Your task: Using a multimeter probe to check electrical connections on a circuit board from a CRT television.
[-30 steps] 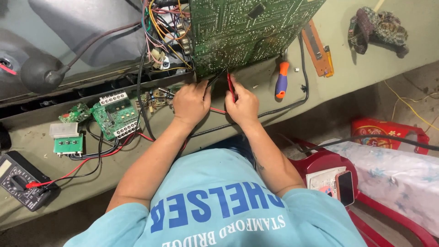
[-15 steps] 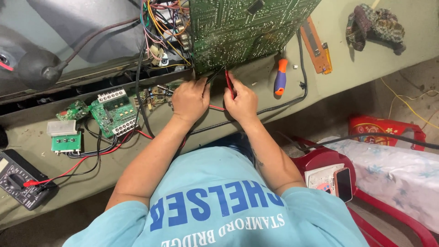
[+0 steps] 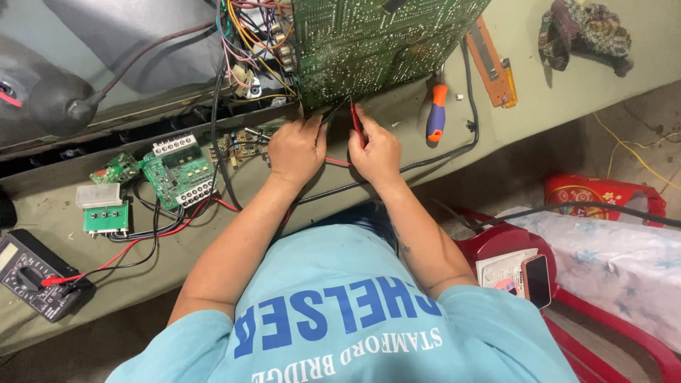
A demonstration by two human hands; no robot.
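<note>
Green circuit board (image 3: 376, 42) is lying at the counter's (image 3: 553, 92) far edge. Right hand (image 3: 376, 152) is pinching a red probe (image 3: 357, 124) against it; left hand (image 3: 296, 149) is pinching a black probe (image 3: 332, 112) beside it. Multimeter (image 3: 32, 284) is sitting well apart, far left.

Electronics repair workshop; olive-covered table (image 3: 553, 92) carries a large green circuit board (image 3: 376, 42) with loose coloured wiring (image 3: 248, 42); small green boards (image 3: 174, 170) lie beside; multimeter (image 3: 32, 273) with red lead, screwdriver (image 3: 436, 113), rag (image 3: 585, 32) nearby.
</note>
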